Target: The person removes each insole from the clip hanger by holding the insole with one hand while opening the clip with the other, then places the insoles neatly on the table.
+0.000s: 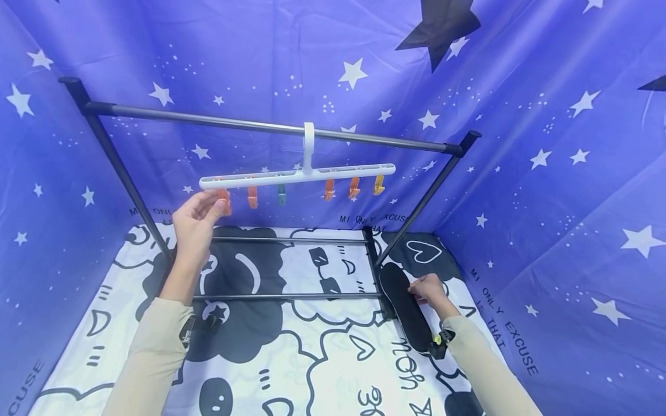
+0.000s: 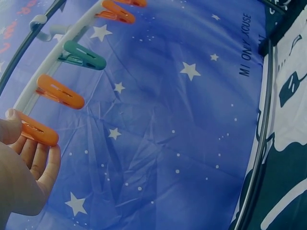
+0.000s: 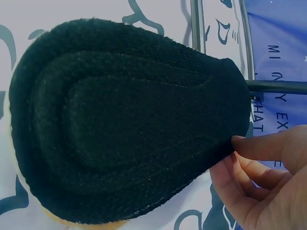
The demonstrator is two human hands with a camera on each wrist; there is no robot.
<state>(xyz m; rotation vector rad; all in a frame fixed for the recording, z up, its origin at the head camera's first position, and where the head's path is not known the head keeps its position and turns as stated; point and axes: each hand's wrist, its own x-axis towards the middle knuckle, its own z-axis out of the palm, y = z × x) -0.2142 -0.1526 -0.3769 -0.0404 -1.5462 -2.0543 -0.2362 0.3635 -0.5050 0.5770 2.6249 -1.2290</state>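
A white clip hanger (image 1: 343,172) hangs by its hook from the rack's top rail (image 1: 208,119). Beneath its bar hang several clips: orange ones, a green clip (image 2: 84,56) and a yellow clip (image 1: 379,185). At the left end, my left hand (image 1: 193,222) pinches the outermost orange clip (image 2: 42,132) between thumb and fingers. Lower on the right, my right hand (image 1: 430,290) holds a black shoe insole (image 1: 407,309) by its edge, thumb on one face. The insole's broad, cupped end fills much of the right wrist view, its surface fuzzy.
The dark metal rack has a right post (image 1: 418,205), a left post (image 1: 122,173) and a low crossbar (image 1: 291,297). Under it lies a black-and-white cartoon-print cloth (image 1: 333,370). Purple star-patterned curtains (image 1: 551,110) enclose the back and sides.
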